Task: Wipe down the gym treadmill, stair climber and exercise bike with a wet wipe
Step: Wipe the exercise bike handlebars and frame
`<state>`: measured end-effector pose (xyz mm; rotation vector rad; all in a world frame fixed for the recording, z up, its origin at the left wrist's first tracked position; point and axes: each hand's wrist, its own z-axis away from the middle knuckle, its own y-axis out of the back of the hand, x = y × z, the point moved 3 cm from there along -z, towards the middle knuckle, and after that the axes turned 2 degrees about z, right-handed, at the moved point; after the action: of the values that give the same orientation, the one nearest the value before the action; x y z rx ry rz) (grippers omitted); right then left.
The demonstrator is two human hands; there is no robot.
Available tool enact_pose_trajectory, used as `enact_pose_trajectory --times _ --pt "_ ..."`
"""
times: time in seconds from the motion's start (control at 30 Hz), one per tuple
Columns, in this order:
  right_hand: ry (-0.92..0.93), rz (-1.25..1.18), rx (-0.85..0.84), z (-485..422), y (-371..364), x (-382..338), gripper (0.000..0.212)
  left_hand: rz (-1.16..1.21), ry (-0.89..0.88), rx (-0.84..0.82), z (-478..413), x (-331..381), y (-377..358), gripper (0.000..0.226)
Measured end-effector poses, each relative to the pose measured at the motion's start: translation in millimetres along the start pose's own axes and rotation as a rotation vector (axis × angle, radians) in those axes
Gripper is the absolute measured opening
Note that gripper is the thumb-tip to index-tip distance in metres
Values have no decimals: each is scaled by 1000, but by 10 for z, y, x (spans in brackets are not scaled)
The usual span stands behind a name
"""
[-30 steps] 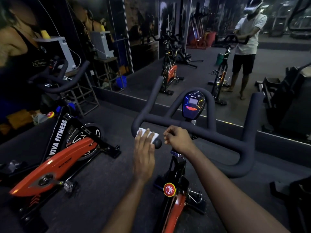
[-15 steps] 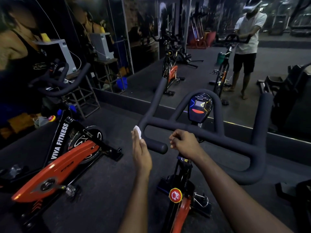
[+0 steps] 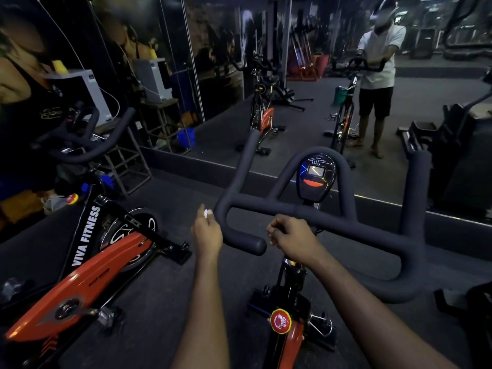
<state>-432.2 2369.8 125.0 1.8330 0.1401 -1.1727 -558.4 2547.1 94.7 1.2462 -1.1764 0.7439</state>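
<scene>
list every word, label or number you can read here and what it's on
"VIVA FITNESS": white letters on the black frame of the left exercise bike.
"PRESS TO STOP": on the red knob of the near bike, only just legible.
Tiny labels above the screen on the console: too small to read.
Dark mark on the left bike's orange guard: too blurred to read.

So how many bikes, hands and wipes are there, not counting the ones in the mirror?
Bikes: 2, the near bike and the VIVA FITNESS bike
Hands: 2, left hand and right hand
Wipes: 1, the white wipe in the left hand
Total: 5
</scene>
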Motion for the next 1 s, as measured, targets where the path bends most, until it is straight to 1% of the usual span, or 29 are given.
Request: enact_pose_trajectory --times 0.07,0.13,0.2,0.23,0.3,0.33,0.4,0.43,0.47,0.5,0.53,0.6,0.63,0.7,0.73,0.77,0.8,0.83,0.9,0.93,1.0 --pt "4 -1 -24 -5 -5 -7 21 109 -27 77 84 -10 34 33" --pt "-22 -81 -36 -2 1 -29 27 197 -99 158 107 101 99 19" --pt "-41 -186 -41 -22 14 -111 26 246 -190 192 86 262 181 14" --pt "-35 -229 -40 -52 19 -184 22 285 -235 168 65 344 213 16" --pt "-11 -335 -70 -144 -6 -380 9 387 -317 41 41 461 232 20" --pt "3 -411 -113 -203 -27 -498 15 433 -358 -31 43 510 233 23" --pt "33 -569 -233 -345 -83 -732 38 523 -417 -135 47 602 227 30" --pt "48 -606 -282 -408 -114 -826 42 545 -428 -160 54 635 224 34" --pt "70 -616 -316 -467 -141 -904 41 544 -425 -157 56 655 228 37" --pt "92 -602 -334 -524 -167 -951 35 526 -409 -139 63 659 234 40" --pt "114 -558 -329 -595 -190 -965 25 489 -377 -103 63 646 240 43" --pt "170 -410 -237 -751 -182 -970 8 365 -271 -9 59 557 239 52" --pt "195 -337 -150 -855 -151 -959 8 287 -211 38 64 499 235 55" --pt "238 -237 39 -1069 -53 -962 13 132 -68 117 62 377 195 54" --pt "252 -170 104 -1162 -9 -972 16 57 12 138 61 314 146 53" --pt "276 -74 125 -1231 11 -979 17 -14 86 138 67 266 81 53" --pt "333 44 94 -1296 -3 -985 13 -70 141 135 65 234 6 53" --pt "414 201 14 -1339 -53 -990 9 -107 182 139 58 225 -69 52" --pt "607 531 -150 -1242 -239 -952 11 -126 242 163 33 194 -133 53" --pt "701 626 -200 -1157 -335 -920 12 -128 255 184 12 166 -145 54" --pt "878 681 -237 -1001 -483 -845 19 -135 274 234 3 108 -147 51"
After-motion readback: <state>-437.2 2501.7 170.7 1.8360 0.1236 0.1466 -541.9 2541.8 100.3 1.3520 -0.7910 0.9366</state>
